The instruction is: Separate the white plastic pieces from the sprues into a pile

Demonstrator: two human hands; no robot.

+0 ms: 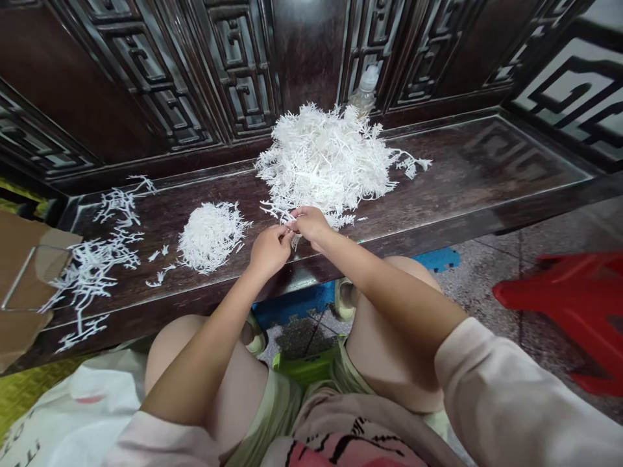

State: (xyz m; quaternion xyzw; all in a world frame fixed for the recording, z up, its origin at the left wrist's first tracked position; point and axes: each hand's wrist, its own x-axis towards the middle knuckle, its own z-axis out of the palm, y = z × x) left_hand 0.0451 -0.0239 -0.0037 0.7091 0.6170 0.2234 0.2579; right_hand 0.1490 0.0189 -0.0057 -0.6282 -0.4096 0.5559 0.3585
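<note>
My left hand (270, 248) and my right hand (309, 226) meet at the bench's front edge, fingers pinched together. Between them is a white branched plastic sprig (276, 211), its forked end sticking out up and left of the fingertips. Both hands appear closed on it, though the fingers cover most of the grip. Just behind them rises a large heap of white feathery sprigs (324, 159). To the left lies a smaller pile of short white pieces (210, 237). Farther left, bare white branching stems (100, 269) are scattered.
A dark wooden bench (462, 175) with a carved back carries the piles. Behind the heap stands a clear bottle (364, 94). A cardboard box (24, 272) sits at the left end, a white bag (92, 402) below it. On the floor at right is a red stool (574, 305).
</note>
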